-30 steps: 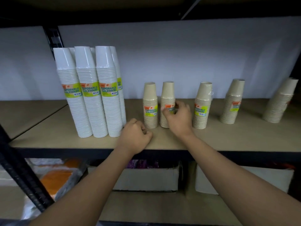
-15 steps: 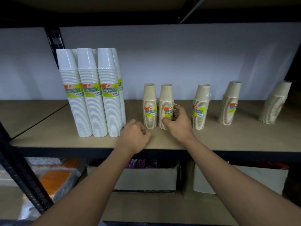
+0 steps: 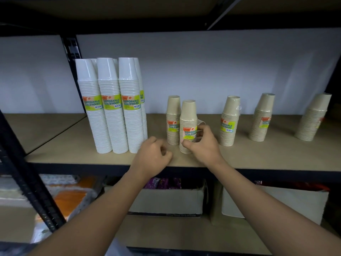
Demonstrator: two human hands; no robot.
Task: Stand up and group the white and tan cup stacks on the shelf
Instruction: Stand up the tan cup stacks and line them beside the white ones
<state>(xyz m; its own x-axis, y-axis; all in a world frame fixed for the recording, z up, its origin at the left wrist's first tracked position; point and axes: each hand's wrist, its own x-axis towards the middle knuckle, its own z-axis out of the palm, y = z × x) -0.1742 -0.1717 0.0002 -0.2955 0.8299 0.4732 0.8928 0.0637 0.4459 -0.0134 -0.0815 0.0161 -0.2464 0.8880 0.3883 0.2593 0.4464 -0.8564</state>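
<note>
Several tall white cup stacks (image 3: 112, 111) stand packed together at the left of the brown shelf (image 3: 258, 154). My right hand (image 3: 203, 145) grips a short tan cup stack (image 3: 188, 124), upright near the shelf's front. Directly behind it and slightly left stands another tan stack (image 3: 172, 119). Three more tan stacks stand spaced out to the right: one (image 3: 229, 121), one (image 3: 262, 117) and one (image 3: 313, 117) at the far right. My left hand (image 3: 154, 157) rests in a loose fist on the shelf's front edge, holding nothing.
A black upright post (image 3: 27, 172) slants across the lower left. Below the shelf sit white cardboard boxes (image 3: 171, 200), purple packets (image 3: 162, 182) and orange packets in plastic (image 3: 70, 198). A white wall backs the shelf, and a dark shelf board hangs above.
My right hand has drawn the held tan stack forward and slightly left, so it now stands in front of its neighbour. The left hand has stayed put.
</note>
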